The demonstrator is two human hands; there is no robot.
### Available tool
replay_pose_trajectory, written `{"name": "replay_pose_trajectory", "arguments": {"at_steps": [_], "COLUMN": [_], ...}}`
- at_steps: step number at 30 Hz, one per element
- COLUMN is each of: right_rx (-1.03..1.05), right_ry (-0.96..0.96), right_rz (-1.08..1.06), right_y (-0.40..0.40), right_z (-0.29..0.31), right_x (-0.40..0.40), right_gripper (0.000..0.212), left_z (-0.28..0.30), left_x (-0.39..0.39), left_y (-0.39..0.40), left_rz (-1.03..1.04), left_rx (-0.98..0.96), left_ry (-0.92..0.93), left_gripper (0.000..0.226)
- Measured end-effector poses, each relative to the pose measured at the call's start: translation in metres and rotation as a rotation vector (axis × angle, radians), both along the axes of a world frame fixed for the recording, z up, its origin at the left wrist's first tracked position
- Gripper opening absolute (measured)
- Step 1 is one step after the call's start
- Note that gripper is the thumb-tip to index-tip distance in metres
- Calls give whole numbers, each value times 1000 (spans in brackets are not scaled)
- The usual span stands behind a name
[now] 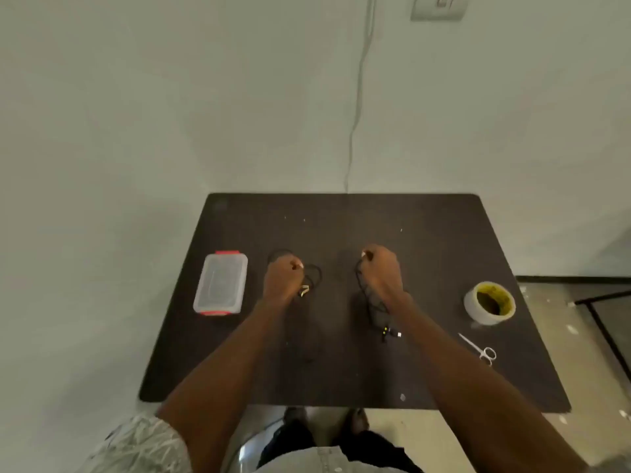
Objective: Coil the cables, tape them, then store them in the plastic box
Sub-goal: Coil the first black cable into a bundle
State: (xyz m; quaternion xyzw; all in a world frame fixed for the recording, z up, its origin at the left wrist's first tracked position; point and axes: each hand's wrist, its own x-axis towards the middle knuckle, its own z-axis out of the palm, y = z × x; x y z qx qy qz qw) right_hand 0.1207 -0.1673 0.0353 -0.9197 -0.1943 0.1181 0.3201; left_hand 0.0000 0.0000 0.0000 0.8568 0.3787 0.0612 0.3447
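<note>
A big dark desk [426, 240] stands against a pale wall [136, 97]. A thin white wire [356, 107] runs down the wall to the back edge of the desk, and a light switch plate [438, 6] sits high up on the wall.

Two bare arms reach out over the desk from the bottom of the view. The left hand [284, 276] is curled into a fist around a black cable [316, 273]. Loops of that cable show behind and to the right of the fist, and a small pale plug end [304, 290] peeks out just beside the wrist. The right hand [380, 269] is curled around a second black cable [370, 302]. This cable hangs down along the inside of the wrist, and its plug ends [391, 332] lie on the desk below. The two hands are apart, with bare desk between them.

The plastic box [221, 283] lies on the left side of the desk, near the left hand but not touching it. It is see-through, its lid is on, and it has red clips at both short ends.

A roll of tape [489, 303] with a yellow inside lies on the right side of the desk, well apart from the right hand. Small silver scissors [479, 349] lie near the tape, closer to the front edge.
</note>
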Motion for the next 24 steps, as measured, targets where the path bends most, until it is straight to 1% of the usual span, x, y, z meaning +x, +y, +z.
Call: {"name": "replay_pose_trajectory", "arguments": {"at_steps": [1,2,5,8,11,13,14,16,18,20,22,23,24], "right_rx": [-12,3,62,128,137,57,6,-99,-149,-154,-145,-142,-132], "right_ry": [33,37,44,-33,-69,-83,-72,-64,-72,-77,-107,-127,-142], "right_rz": [-15,-25,23,98,183,245,264,300,325,337,352,350,347], "right_y": [-1,-1,-1,7,23,34,39,41,34,22,5,-1,-8], "right_z": [-12,-29,-61,-91,-111,-126,-129,-138,-141,-145,-150,-155,-159], "right_x": [-3,-5,-25,-46,-66,-76,-78,-79,-82,-89,-108,-115,-124], "right_gripper": [18,19,19,19,17,13,12,15,18,22,29,33,34], "left_z": [-12,-29,-67,-98,-115,-127,-130,-137,-141,-144,-148,-150,-149], "left_x": [-9,-17,-48,-60,-69,-73,-72,-67,-64,-66,-75,-78,-85], "left_y": [-1,-3,-12,-15,-18,-17,-14,-7,-6,-11,-22,-24,-28], "left_rz": [35,101,266,336,337,315,286,187,91,79,96,115,143], "left_rx": [6,-20,-141,-115,-64,-65,-61,8,102,189,248,226,150], "left_ry": [35,30,-37,-153,-282,-333,-331,-273,-226,-233,-218,-226,-275], "left_gripper": [17,17,12,9,12,19,24,32,29,20,21,22,22]}}
